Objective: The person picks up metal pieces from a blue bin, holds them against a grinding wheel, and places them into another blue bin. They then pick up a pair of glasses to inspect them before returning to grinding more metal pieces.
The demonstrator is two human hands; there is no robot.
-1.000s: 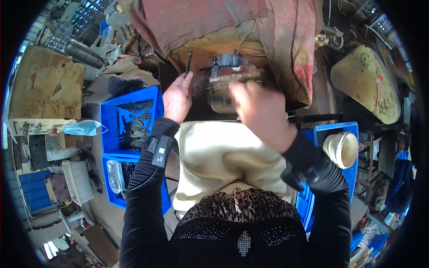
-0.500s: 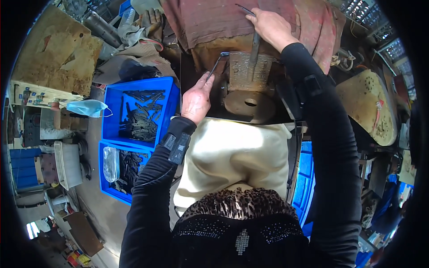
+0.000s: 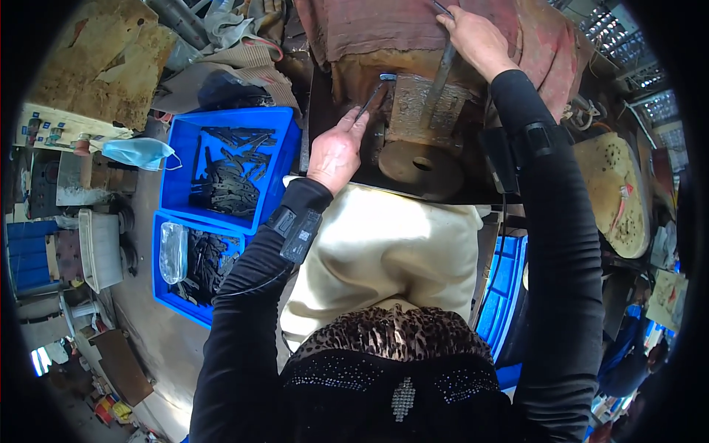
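Observation:
My left hand [image 3: 336, 155] is closed, thumb and fingers pinching a thin dark metal rod [image 3: 371, 100]. The rod slants up and away from me to a flat, bright tip beside a rough, wet-looking metal block [image 3: 421, 111]. A round metal disc [image 3: 406, 164] with a hole lies in front of that block. Farther off, my right hand [image 3: 476, 43] is closed on a slim dark stick [image 3: 442, 9], its end poking out past the fingers. Below this hand a grey metal bar [image 3: 439, 83] leans on the block; whether they touch is unclear.
Two blue crates [image 3: 173, 173] with dark flat metal pieces stand at my left; a clear plastic container [image 3: 173, 252] lies in the nearer one. A reddish cloth [image 3: 413, 29] hangs behind the block. A blue face mask [image 3: 139, 153] hangs far left. A worn padded seat [image 3: 607, 196] is at right.
The whole view has shifted slightly, so both hands and the block appear farther right. Each hand keeps its grip, and the rod tip stays beside the block.

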